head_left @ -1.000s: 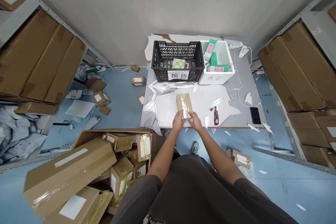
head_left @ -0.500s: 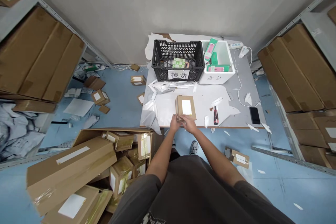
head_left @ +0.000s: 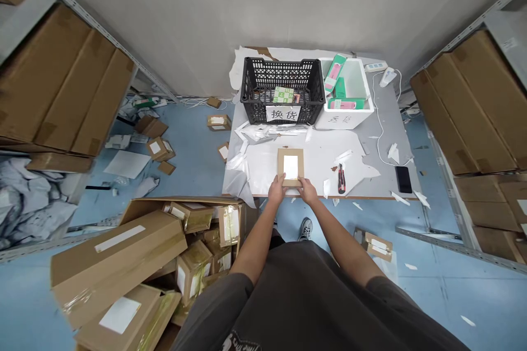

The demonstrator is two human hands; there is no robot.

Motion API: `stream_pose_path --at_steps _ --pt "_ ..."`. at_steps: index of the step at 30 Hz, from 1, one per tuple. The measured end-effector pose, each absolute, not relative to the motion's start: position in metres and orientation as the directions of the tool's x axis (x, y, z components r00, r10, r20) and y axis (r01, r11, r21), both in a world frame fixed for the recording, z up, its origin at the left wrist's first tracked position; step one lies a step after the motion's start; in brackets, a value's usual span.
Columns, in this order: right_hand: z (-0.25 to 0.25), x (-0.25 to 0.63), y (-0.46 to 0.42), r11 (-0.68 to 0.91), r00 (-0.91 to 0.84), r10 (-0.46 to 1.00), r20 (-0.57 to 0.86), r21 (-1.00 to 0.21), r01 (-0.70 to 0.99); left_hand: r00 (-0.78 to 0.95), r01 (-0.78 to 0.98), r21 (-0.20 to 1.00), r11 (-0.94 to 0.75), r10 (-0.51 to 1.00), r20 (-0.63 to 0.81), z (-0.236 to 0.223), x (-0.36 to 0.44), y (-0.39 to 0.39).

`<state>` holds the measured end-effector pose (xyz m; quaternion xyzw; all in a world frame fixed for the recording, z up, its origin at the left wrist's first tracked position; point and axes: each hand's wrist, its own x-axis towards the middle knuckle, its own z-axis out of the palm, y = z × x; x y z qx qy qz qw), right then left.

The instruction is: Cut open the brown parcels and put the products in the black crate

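Left hand (head_left: 276, 188) and right hand (head_left: 308, 192), both partly curled, grip the small cardboard box (head_left: 290, 168) by its two near corners, white label facing up! That box sits at the tabletop's (head_left: 395, 137) near edge, left of the middle. Just right along that edge lies the red-and-black cutter (head_left: 341, 179); the phone (head_left: 404, 179) takes the near-right corner. Up by the far edge, black crate (head_left: 254, 113) stands beside white bin (head_left: 346, 120).

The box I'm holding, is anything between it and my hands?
Nothing visible: your left hand and right hand touch the box at its near end. The red-and-black tool lies apart, to the right.
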<state>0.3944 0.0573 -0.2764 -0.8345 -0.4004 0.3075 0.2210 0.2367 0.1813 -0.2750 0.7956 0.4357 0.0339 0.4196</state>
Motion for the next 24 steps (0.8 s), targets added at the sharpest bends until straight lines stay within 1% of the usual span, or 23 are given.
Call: stream_pose_path --at_steps 10,15,20,24 --pt "-0.288 0.394 0.057 -0.565 0.505 0.811 -0.297 -0.622 0.542 0.622 0.666 0.694 -0.274 0.718 -0.314 -0.282 0.235 0.186" --pt "-0.284 0.394 0.059 -0.557 0.497 0.817 -0.292 -0.622 0.550 0.620 0.669 0.685 -0.288 0.724 -0.301 -0.282 0.235 0.189" --pt "-0.269 0.400 0.062 -0.532 0.508 0.825 -0.250 -0.647 0.546 0.652 0.659 0.662 -0.357 0.710 -0.266 -0.262 0.238 0.192" --pt "-0.256 0.408 0.069 -0.523 0.529 0.813 -0.244 -0.705 0.479 0.664 0.645 0.644 -0.411 0.719 -0.206 -0.234 0.245 0.201"
